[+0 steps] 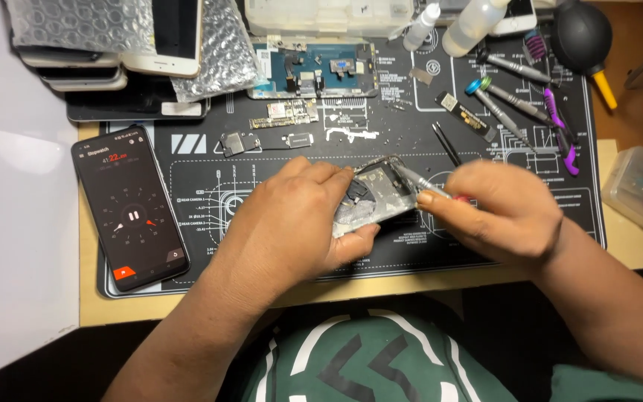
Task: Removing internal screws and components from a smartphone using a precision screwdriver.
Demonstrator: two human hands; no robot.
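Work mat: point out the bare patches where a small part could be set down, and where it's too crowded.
Free: the mat between the phone and the left hand, and its right end below the purple tool, beside the right hand. Crowded: the top strip with the circuit board, bottles and screwdrivers; the centre, where both hands hold the phone frame.
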